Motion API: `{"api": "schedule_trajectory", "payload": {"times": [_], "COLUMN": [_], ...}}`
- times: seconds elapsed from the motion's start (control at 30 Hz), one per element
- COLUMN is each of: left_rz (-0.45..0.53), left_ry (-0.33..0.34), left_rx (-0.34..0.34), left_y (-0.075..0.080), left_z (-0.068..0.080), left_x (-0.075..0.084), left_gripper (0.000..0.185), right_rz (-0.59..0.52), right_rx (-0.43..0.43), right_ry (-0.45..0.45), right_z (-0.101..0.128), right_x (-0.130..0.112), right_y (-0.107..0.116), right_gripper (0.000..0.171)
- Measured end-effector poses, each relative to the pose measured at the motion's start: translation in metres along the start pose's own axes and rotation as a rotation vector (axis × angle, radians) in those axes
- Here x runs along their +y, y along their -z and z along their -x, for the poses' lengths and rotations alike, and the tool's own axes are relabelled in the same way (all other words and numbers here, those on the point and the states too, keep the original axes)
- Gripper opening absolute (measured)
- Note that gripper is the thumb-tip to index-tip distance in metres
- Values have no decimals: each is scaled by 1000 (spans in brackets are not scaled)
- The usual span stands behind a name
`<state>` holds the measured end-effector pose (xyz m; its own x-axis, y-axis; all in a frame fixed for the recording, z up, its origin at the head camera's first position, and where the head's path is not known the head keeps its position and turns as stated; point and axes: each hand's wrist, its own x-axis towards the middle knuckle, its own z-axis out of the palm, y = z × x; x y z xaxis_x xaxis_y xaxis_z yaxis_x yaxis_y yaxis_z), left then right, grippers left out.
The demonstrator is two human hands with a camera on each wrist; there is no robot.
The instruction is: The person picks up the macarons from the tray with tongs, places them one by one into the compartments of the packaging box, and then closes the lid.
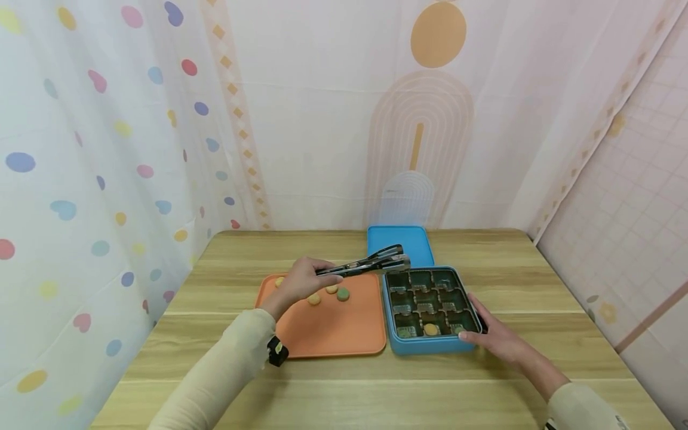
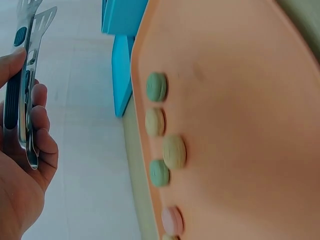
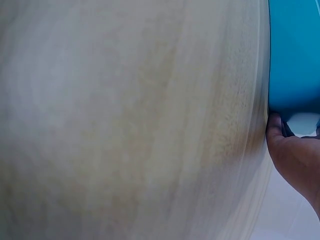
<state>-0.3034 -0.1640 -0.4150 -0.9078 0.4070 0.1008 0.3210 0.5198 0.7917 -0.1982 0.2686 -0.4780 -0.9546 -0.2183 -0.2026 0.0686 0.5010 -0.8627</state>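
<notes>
My left hand (image 1: 303,282) grips metal serving tongs (image 1: 361,266) with dark handle grips; their slotted tips reach over the back left corner of a blue box (image 1: 430,346). Nothing shows between the tips in the left wrist view. My right hand (image 1: 497,338) holds the box's right side, its thumb at the front right corner. A dark divided insert (image 1: 409,294) fills the box; a yellow macaron (image 1: 431,329) sits in the front middle compartment, with green ones in the front corners. Under my left arm, the orange tray (image 1: 344,340) carries green macarons (image 2: 157,87), yellow macarons (image 2: 174,151) and a pink macaron (image 2: 172,221).
Behind the box lies a flat blue lid (image 1: 402,243), close to the patterned curtain (image 1: 317,119) at the table's far edge. The tray stands directly left of the box on the wooden table (image 1: 344,397). A tiled-print curtain (image 1: 634,209) hangs on the right.
</notes>
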Motion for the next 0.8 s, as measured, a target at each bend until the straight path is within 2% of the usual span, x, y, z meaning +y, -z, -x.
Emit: {"api": "schedule_trajectory", "payload": {"times": [0.27,0.4,0.5,0.63,0.8], "left_rz": [54,30,-7,4,3], "left_ry": [34,50,56,63,78], "left_rx": [26,35,54,66,70], "left_y": [18,25,30,37,48], "left_z": [8,14,19,26,35], "left_x": [-13,-21,-28,-36,-47], "left_gripper": [45,50,44,33,33], "right_rz": [3,-5,-15,-20,-23], "right_rx": [3,0,-1,-1,1], "right_ry": [0,5,9,9,6], "right_z": [-1,1,2,3,3], "right_x": [1,-1,-2,-2,-3], "right_y": [0,-1,-2,-2,-2], "right_gripper": [101,101,101,100,100]}}
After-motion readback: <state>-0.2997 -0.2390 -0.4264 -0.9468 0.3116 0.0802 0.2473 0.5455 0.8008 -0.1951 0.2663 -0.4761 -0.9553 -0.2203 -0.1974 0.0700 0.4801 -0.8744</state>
